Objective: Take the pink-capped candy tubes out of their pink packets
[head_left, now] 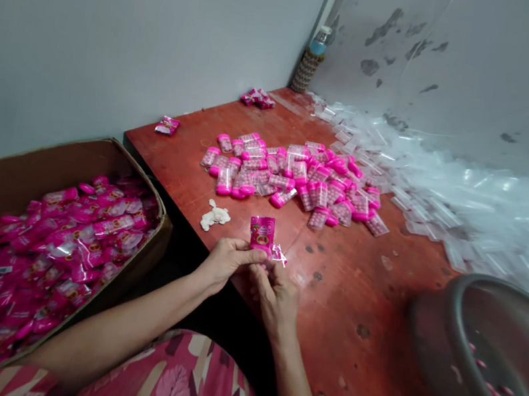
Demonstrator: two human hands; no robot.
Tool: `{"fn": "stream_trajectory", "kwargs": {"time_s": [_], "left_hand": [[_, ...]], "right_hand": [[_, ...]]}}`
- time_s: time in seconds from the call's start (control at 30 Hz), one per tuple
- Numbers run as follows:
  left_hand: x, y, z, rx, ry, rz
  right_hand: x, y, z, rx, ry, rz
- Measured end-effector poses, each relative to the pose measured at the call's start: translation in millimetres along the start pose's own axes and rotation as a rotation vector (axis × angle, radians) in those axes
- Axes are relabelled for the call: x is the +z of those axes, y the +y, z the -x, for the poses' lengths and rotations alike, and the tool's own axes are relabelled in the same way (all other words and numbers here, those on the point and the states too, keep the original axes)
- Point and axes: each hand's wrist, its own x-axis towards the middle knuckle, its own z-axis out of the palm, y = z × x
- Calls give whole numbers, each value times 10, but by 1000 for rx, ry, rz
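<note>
A shiny printed pink packet (pixel 262 233) stands upright between my hands, just over the table's front edge. My left hand (pixel 227 263) pinches its lower left side between thumb and fingers. Closed at the packet's lower end is my right hand (pixel 278 298), its fingertips partly hidden by the packet and the other hand. A small pink-and-white printed piece (pixel 279 254) shows just above the right fingers; whether it is held or lies on the table I cannot tell. Beyond the hands lies a heap of small clear containers (pixel 293 174) with bright pink caps and pink beads inside.
An open cardboard box (pixel 161 208) full of pink packets stands at left. On the red table (pixel 331 283) are a crumpled white scrap (pixel 215 215), loose pink packets (pixel 167 126), a pile of clear plastic pieces (pixel 487 201) and a grey basin (pixel 453 344). A bottle (pixel 320 42) stands in the corner.
</note>
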Motion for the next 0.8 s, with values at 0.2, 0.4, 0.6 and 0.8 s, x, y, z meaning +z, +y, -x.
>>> {"fn": "stream_trajectory", "kwargs": {"time_s": [0.2,0.4,0.6,0.8], "left_hand": [[-1,-21,97,-22,-24,-19],[15,-30,54,-2,36,48],[-12,-9,110,-83,-240,15],[-46,2,83,-19,16,29]], "right_hand": [[35,39,23,174,-94,-332],[21,-3,56,60,-25,-97],[38,-11,45,195,-139,-474],[46,3,162,200,-96,-537]]}}
